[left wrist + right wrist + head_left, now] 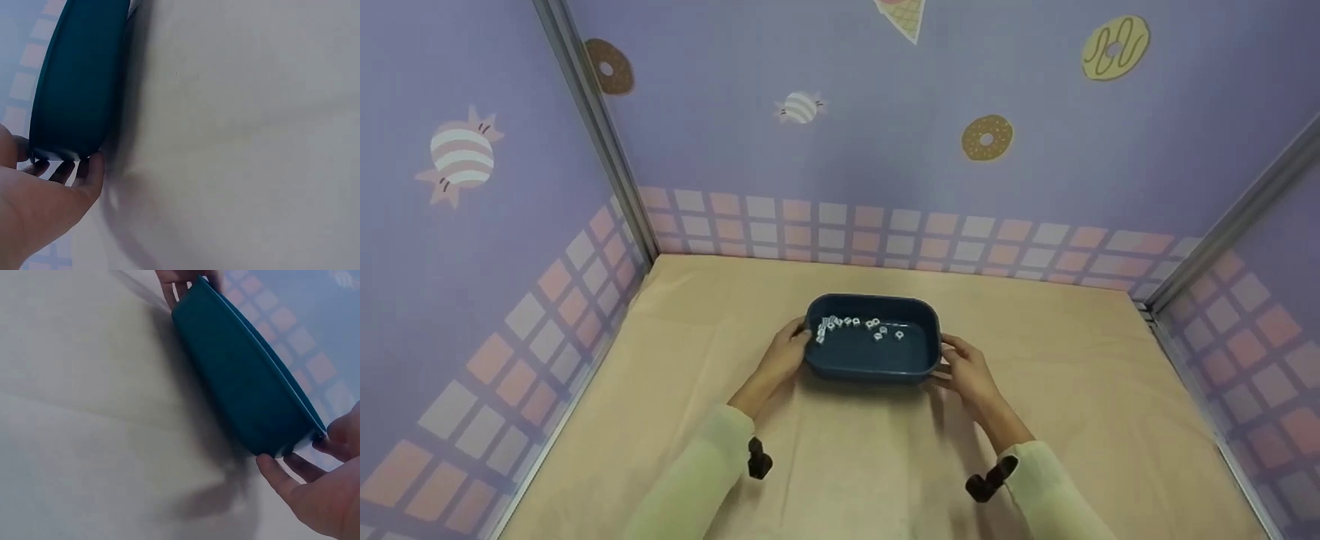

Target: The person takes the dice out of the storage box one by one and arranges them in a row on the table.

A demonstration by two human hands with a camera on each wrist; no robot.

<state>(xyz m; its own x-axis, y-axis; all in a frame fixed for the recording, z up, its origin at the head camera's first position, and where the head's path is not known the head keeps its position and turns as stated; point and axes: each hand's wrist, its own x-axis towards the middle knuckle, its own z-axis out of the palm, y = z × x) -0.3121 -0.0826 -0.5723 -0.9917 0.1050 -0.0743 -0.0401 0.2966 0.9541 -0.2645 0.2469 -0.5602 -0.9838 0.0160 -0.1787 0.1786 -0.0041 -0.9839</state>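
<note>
A dark teal rectangular tray (874, 373) with rounded corners and raised walls is held between two hands. Inside it, several small white dice (856, 322) with dark marks lie mostly along the far wall and toward the left end. My left hand (785, 351) grips the tray's left end, thumb at the rim and fingers against the outer wall. At the opposite end my right hand (969, 373) grips the same way, its fingertips (269, 464) low on the wall in the right wrist view. The tray's shadow shows on the cloth beside it.
A cream cloth (1080, 390) covers the table. Purple walls (877, 161) with candy and doughnut pictures stand behind and at both sides, joined by grey metal posts (607, 142). A dark device is worn at each wrist.
</note>
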